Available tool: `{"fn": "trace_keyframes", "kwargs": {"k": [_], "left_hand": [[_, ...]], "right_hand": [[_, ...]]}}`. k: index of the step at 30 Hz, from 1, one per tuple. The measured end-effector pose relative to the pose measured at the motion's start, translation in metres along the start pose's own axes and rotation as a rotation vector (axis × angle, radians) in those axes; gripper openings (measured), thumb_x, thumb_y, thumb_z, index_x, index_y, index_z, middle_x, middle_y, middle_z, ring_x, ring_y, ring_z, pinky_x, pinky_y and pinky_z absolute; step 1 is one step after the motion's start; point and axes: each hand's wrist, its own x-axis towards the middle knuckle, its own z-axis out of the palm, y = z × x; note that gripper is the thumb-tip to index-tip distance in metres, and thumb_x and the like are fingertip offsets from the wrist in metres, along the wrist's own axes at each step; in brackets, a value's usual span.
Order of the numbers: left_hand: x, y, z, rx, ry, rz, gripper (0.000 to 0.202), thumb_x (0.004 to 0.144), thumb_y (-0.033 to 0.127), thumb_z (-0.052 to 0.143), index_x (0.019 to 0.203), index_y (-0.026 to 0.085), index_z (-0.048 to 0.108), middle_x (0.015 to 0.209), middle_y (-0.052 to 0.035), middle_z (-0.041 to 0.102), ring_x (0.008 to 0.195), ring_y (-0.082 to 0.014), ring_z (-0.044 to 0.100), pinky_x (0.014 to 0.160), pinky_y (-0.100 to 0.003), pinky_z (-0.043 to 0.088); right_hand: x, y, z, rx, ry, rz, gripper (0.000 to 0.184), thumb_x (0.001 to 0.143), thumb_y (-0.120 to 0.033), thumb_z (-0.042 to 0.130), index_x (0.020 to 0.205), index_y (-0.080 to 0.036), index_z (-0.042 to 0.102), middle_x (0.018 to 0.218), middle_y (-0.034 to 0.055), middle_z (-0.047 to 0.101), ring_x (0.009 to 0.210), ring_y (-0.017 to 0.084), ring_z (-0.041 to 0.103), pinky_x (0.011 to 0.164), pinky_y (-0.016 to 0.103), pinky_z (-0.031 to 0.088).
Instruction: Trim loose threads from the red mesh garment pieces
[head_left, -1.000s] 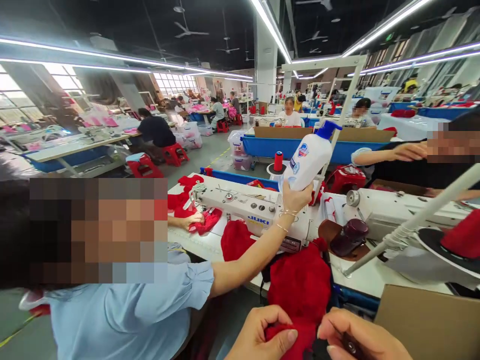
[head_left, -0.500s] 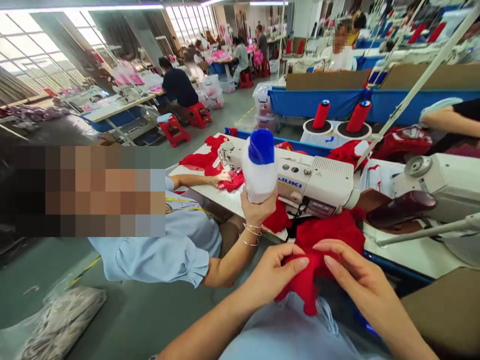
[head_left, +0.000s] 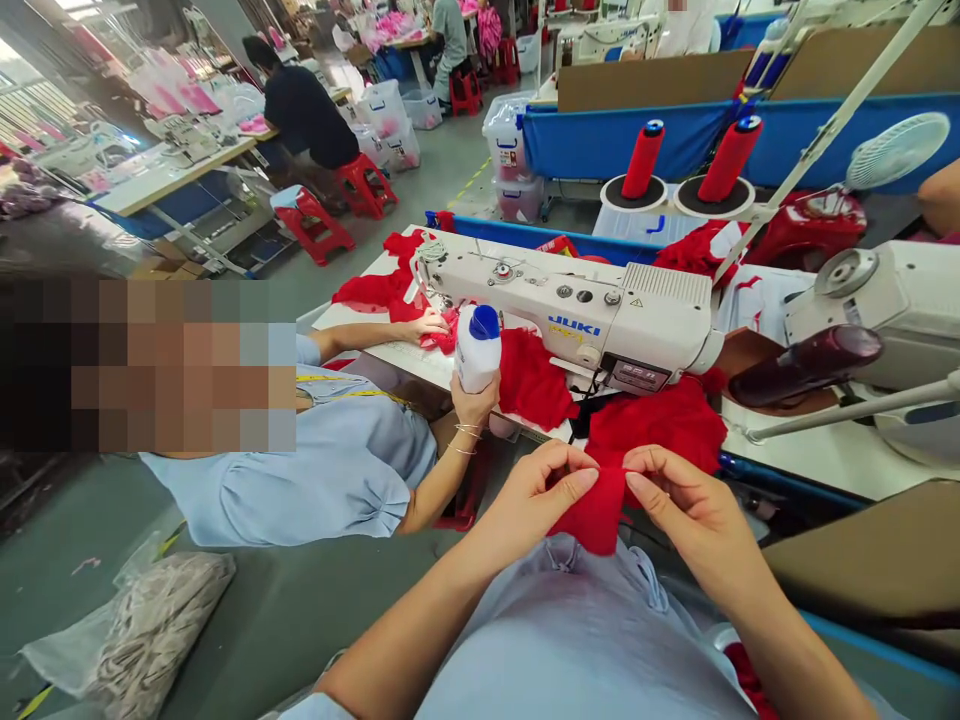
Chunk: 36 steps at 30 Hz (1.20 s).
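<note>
Head view: the left hand (head_left: 536,500) and right hand (head_left: 686,510) meet at 6 o'clock. The fingers (head_left: 577,481) of each are closed in a pinch on the top edge of a small red cloth (head_left: 596,515), which hangs over the lap. At 12 o'clock from them, on the desk (head_left: 825,460), stands a white sewing machine (head_left: 600,320) lettered "JUKI" in blue. At 10 o'clock a co-worker's hand (head_left: 474,405) grips a white bottle (head_left: 478,350) with a blue cap; its label cannot be read.

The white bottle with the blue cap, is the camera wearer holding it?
No, a co-worker's hand grips the white bottle, while the left hand and right hand both pinch the red cloth.
</note>
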Motion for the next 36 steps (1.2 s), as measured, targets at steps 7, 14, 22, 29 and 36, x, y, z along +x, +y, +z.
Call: {"fn": "trace_keyframes", "kwargs": {"k": [7,14,22,29,36], "left_hand": [[0.006,-0.005,-0.001,-0.028,0.012,0.068,0.031,0.09,0.045,0.052,0.078,0.016,0.054,0.071,0.0026,0.046,0.066,-0.0107,0.04,0.064,-0.024,0.033],[0.003,-0.002,0.004,-0.22,-0.032,-0.158,0.041,0.078,0.052,0.067,0.088,0.013,0.061,0.07,0.0001,0.059,0.054,-0.0088,0.048,0.053,-0.021,0.036],[0.002,0.003,0.006,-0.051,0.079,-0.023,0.02,0.087,0.033,0.06,0.088,0.014,0.065,0.079,-0.0016,0.063,0.068,-0.0118,0.054,0.062,-0.021,0.041],[-0.002,0.006,0.008,0.079,0.112,0.082,0.014,0.088,0.025,0.056,0.082,0.015,0.064,0.077,-0.0012,0.062,0.073,-0.0134,0.055,0.07,-0.024,0.042],[0.002,0.006,0.008,-0.003,0.016,-0.019,0.021,0.089,0.033,0.054,0.08,0.014,0.058,0.071,0.0019,0.054,0.063,-0.01,0.045,0.058,-0.021,0.036]], "right_hand": [[0.002,0.004,0.002,-0.01,-0.002,0.031,0.027,0.084,-0.047,0.062,0.08,-0.02,0.062,0.073,0.0003,0.056,0.065,0.014,0.051,0.06,0.023,0.044],[0.005,0.004,0.006,0.012,0.032,0.096,0.033,0.081,-0.051,0.063,0.08,-0.019,0.06,0.066,-0.0013,0.053,0.054,0.012,0.045,0.049,0.022,0.038],[-0.001,0.003,0.011,-0.202,0.185,-0.155,0.024,0.094,-0.035,0.05,0.08,-0.02,0.063,0.07,0.0002,0.058,0.062,0.014,0.053,0.058,0.023,0.043],[-0.001,-0.004,0.016,-0.363,0.183,-0.342,0.012,0.09,-0.024,0.059,0.078,-0.02,0.058,0.072,-0.0019,0.056,0.054,0.01,0.047,0.05,0.022,0.038],[0.005,0.009,0.025,-0.004,0.053,-0.245,0.017,0.097,-0.024,0.047,0.081,-0.022,0.05,0.081,-0.0015,0.05,0.051,0.008,0.038,0.047,0.022,0.035]]}}
